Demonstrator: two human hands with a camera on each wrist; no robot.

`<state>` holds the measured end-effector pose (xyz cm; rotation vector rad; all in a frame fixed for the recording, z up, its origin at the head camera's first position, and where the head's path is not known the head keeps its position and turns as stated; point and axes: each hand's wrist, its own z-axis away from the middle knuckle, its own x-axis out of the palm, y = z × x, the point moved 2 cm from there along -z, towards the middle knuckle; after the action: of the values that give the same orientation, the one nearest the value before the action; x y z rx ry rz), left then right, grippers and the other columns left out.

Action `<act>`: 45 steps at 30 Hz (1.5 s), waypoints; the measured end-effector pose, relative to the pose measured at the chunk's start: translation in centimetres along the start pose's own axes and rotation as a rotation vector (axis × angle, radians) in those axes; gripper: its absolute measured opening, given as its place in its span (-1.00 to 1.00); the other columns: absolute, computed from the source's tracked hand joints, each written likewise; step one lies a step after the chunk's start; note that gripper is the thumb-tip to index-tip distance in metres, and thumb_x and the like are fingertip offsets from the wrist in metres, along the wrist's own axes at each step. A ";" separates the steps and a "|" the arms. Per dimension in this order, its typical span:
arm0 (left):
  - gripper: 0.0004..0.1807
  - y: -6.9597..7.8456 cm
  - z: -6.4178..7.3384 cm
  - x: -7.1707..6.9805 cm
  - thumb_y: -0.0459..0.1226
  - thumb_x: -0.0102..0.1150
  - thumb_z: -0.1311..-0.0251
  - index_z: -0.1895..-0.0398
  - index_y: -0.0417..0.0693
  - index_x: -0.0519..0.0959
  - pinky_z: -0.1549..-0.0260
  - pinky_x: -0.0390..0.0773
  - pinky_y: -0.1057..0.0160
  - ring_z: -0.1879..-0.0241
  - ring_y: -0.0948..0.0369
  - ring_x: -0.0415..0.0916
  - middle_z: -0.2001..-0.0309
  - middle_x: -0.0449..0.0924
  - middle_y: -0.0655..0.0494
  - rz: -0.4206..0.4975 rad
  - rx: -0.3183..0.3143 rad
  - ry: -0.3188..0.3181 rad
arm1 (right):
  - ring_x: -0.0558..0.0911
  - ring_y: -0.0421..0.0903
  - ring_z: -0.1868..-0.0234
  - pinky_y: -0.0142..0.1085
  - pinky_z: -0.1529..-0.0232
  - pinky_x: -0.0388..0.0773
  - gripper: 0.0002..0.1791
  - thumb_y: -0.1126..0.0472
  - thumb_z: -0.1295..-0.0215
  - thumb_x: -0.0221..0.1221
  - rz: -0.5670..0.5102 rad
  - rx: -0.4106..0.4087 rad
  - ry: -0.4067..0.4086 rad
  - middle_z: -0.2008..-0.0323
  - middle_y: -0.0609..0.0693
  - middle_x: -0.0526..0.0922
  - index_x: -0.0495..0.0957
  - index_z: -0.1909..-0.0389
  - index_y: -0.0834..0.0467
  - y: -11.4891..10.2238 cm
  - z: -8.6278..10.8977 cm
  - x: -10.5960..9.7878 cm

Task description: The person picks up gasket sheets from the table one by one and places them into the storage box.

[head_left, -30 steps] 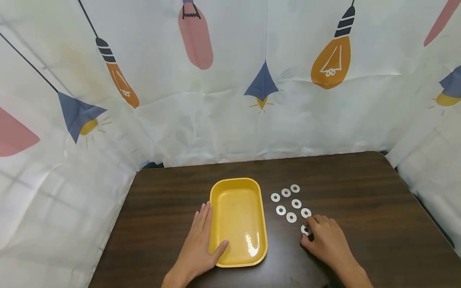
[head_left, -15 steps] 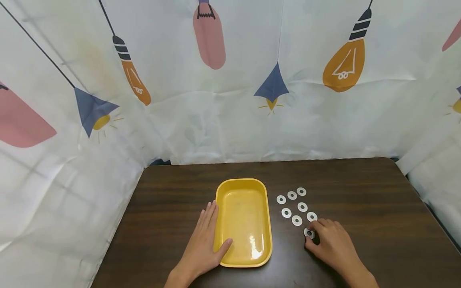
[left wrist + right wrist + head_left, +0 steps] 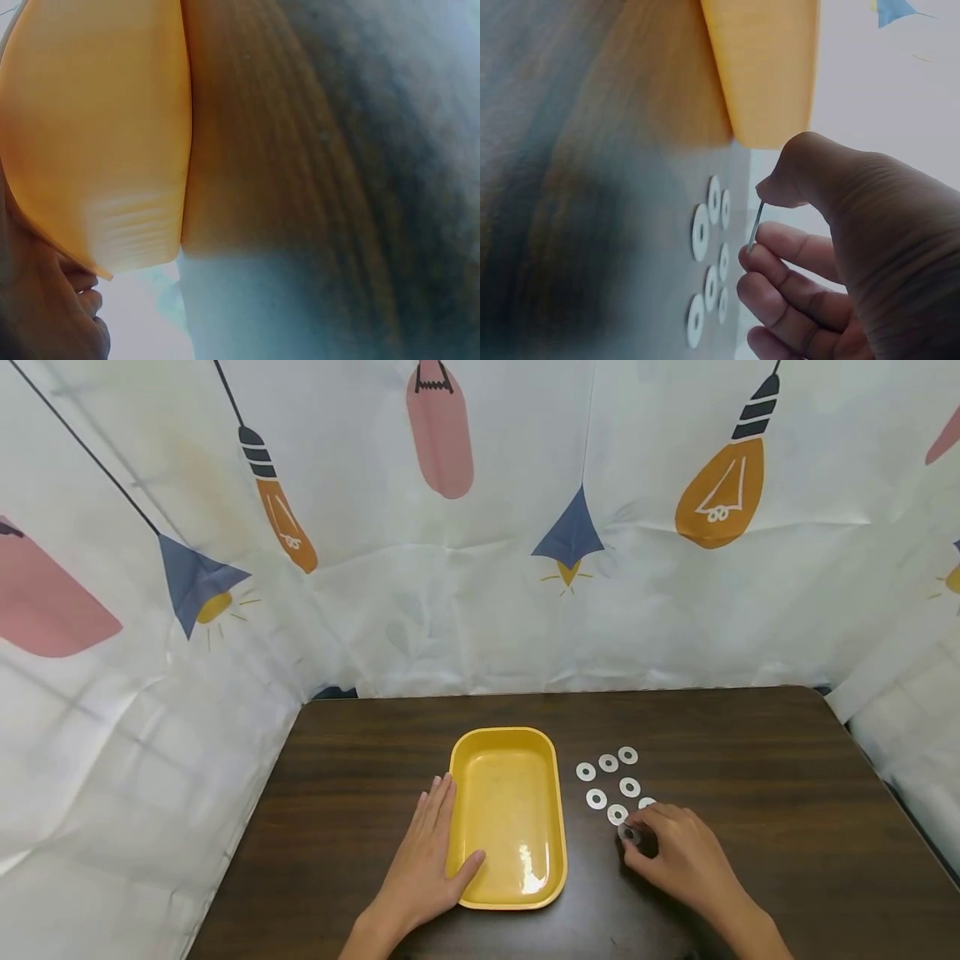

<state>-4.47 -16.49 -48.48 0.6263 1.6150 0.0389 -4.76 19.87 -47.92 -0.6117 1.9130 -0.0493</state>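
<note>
My right hand (image 3: 678, 852) pinches a flat metal washer (image 3: 628, 834) by its edges between thumb and fingertips. In the right wrist view the washer (image 3: 755, 227) is seen edge-on, raised off the table. Several similar pale washers (image 3: 617, 814) lie flat just beyond that hand, one partly hidden by its fingers. To the left is a shallow yellow tray (image 3: 561, 827) with nothing in it. My left hand (image 3: 420, 852) rests along the tray's left side, fingers straight against the outside and thumb over the rim. The left wrist view shows the tray wall (image 3: 97, 135) up close.
The dark wood-grain table (image 3: 780, 777) has rounded far corners. A white curtain (image 3: 465, 610) printed with lamps and bulbs hangs behind it and at both sides. The washers lie in a loose cluster right of the tray.
My right hand has lifted the washer off the table and moved it slightly left, toward the cluster. The left hand stays on the tray. The head view has shifted a little.
</note>
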 end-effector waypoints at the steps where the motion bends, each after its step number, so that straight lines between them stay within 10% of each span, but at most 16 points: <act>1: 0.09 0.0 0.0 0.0 0.17 0.24 -0.36 -0.72 -0.20 -0.03 -0.69 -0.45 0.37 -0.75 0.02 -0.12 -0.76 -0.10 -0.02 0.004 0.000 0.000 | 0.48 -0.39 0.40 -0.14 0.25 0.61 -0.73 0.17 0.17 0.55 -0.001 -0.001 -0.002 0.48 -0.34 0.61 0.67 0.44 -0.10 -0.1 -0.1 0.0; 25: 0.11 0.3 0.1 0.1 0.15 0.25 -0.32 -0.72 -0.22 -0.03 -0.67 -0.49 0.40 -0.75 0.00 -0.11 -0.76 -0.11 -0.05 -0.003 0.000 0.001 | 0.69 -0.20 0.28 -0.29 0.35 0.64 -0.76 0.15 0.03 0.54 -0.106 0.001 -0.076 0.29 -0.23 0.79 0.76 0.30 -0.08 -1.2 -4.9 -1.7; 45: 0.09 0.2 0.1 -0.2 0.16 0.23 -0.33 -0.72 -0.19 -0.03 -0.67 -0.52 0.41 -0.74 0.00 -0.09 -0.76 -0.08 -0.03 0.014 0.007 0.015 | 0.69 -0.19 0.26 -0.20 0.22 0.69 -0.78 0.16 -0.01 0.53 -0.136 -0.188 -0.064 0.30 -0.18 0.77 0.75 0.30 0.00 -3.6 -8.6 -0.9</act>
<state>-4.33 -16.39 -48.24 0.6443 1.6259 0.0482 -10.55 15.09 -42.39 -0.8599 1.8244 0.0636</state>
